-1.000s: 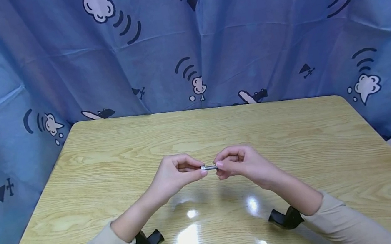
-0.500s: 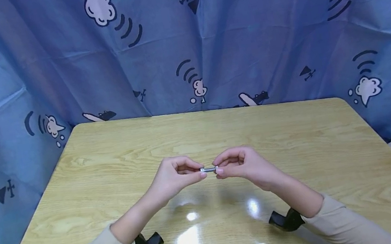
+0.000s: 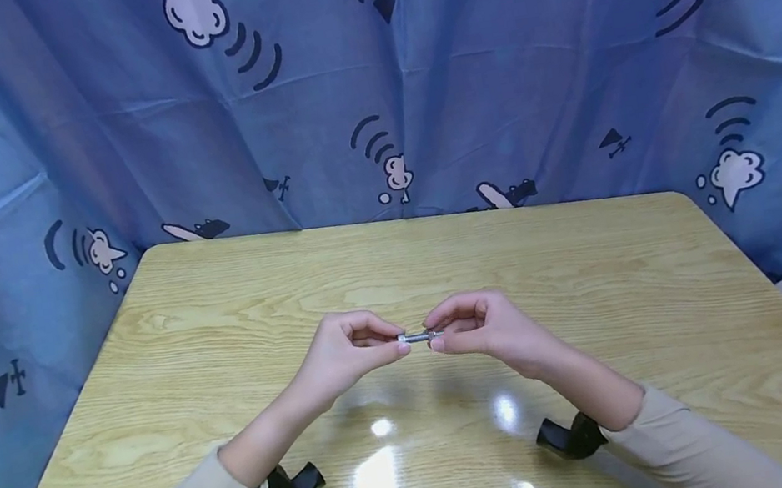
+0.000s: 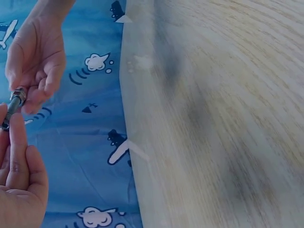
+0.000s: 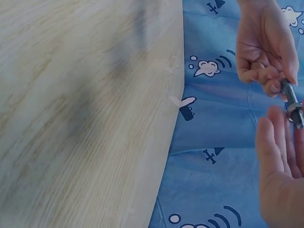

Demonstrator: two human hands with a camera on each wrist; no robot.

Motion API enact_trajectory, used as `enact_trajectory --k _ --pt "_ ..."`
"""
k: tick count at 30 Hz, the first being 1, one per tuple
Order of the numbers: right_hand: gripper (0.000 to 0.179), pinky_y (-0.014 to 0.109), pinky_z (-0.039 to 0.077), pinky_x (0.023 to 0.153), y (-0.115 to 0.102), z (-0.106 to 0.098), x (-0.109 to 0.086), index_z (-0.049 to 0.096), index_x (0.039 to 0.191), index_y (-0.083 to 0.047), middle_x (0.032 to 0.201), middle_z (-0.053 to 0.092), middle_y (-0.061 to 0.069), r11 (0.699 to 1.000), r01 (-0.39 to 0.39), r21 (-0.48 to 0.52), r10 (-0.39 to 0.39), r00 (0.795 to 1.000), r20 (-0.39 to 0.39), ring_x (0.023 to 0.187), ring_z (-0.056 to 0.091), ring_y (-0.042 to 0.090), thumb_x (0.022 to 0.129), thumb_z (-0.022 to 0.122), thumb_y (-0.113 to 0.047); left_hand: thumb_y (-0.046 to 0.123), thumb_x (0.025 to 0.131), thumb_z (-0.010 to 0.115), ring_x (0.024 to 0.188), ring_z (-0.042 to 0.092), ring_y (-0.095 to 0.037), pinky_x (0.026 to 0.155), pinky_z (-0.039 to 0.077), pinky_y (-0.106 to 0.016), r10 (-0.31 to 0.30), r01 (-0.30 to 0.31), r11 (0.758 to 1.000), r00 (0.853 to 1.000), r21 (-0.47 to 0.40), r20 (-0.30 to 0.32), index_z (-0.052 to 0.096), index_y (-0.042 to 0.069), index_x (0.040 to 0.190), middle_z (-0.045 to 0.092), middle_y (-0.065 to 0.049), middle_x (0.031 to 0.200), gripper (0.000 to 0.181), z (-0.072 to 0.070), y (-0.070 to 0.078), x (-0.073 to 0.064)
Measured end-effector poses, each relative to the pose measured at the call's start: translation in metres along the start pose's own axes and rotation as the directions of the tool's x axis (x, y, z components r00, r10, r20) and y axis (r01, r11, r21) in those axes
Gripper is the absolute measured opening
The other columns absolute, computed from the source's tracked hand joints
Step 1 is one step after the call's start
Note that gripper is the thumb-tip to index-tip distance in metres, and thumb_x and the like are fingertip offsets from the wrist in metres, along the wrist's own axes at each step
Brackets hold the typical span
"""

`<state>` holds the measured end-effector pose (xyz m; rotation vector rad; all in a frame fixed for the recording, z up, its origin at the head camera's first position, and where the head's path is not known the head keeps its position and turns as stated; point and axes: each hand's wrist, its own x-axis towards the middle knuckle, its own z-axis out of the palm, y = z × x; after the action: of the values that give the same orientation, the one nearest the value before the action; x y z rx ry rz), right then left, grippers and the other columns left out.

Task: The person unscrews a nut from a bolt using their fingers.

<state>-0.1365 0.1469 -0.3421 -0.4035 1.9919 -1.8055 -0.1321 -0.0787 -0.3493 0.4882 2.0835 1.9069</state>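
A small metal bolt [image 3: 416,337] lies roughly level between both hands above the middle of the table. My left hand [image 3: 347,356] pinches its head between thumb and fingertips. With thumb and index finger, my right hand [image 3: 487,331] pinches a nut [image 5: 293,107] on the bolt's threaded end. That threaded tip sticks out past the nut in the right wrist view. The left wrist view shows the left hand [image 4: 21,171] below and the right hand [image 4: 40,57] above, fingertips around the nut [image 4: 19,93]. Bare shank shows between the two grips.
The wooden table [image 3: 218,303] extends around the hands, with bright reflections near its front. A blue patterned curtain [image 3: 323,94] hangs along the back and sides. Black wrist devices [image 3: 294,486] sit below both forearms.
The right fingers have opened out from their tighter curl and regripped at the nut; the bolt's tip now shows past them. Bolt and left hand have shifted slightly left.
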Motion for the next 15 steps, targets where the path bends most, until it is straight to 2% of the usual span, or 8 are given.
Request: enact_trajectory --k 2,4,9,15 --pt "0.036 0.030 0.053 0.079 -0.0001 -0.0003 -0.0003 0.057 0.111 0.010 0.099 0.067 0.010 1.000 0.011 -0.008 -0.011 1.000 -0.003 0.085 0.066 0.016 0.081 0.070 -0.006 0.009 0.078 0.074 0.079 0.067 -0.019 0.073 0.055 -0.031 0.005 -0.005 1.000 1.000 0.001 0.000 0.067 -0.007 0.097 0.069 -0.010 0.088 0.025 0.0000 -0.0004 0.0003" --pt "0.036 0.032 0.053 0.080 0.0000 0.0002 -0.0002 0.057 0.113 0.009 0.101 0.067 0.012 1.000 0.017 0.004 -0.017 1.000 0.017 0.088 0.066 0.019 0.083 0.069 -0.008 0.009 0.078 0.074 0.079 0.067 -0.019 0.073 0.055 -0.031 0.003 -0.003 1.000 1.000 0.003 0.000 0.068 -0.006 0.097 0.069 -0.010 0.088 0.025 0.0000 -0.0007 -0.0004" --pt "0.033 0.038 0.053 0.081 0.0005 0.0021 -0.0001 0.055 0.110 0.014 0.091 0.067 0.011 1.000 -0.011 0.021 0.009 0.998 0.059 0.082 0.067 0.019 0.092 0.059 -0.014 0.010 0.079 0.074 0.079 0.068 -0.019 0.074 0.055 -0.032 -0.007 0.007 1.000 1.000 0.011 0.002 0.069 -0.003 0.095 0.069 -0.010 0.088 0.022 0.0015 -0.0005 -0.0028" --pt "0.031 0.033 0.053 0.079 -0.0045 -0.0008 -0.0023 0.058 0.108 0.010 0.094 0.065 0.011 0.999 0.025 -0.020 -0.024 0.999 0.022 0.082 0.065 0.016 0.084 0.068 -0.007 0.009 0.079 0.074 0.079 0.067 -0.019 0.075 0.055 -0.033 0.000 0.000 1.000 1.000 -0.005 -0.001 0.069 -0.003 0.096 0.069 -0.010 0.088 0.022 0.0031 0.0010 -0.0012"
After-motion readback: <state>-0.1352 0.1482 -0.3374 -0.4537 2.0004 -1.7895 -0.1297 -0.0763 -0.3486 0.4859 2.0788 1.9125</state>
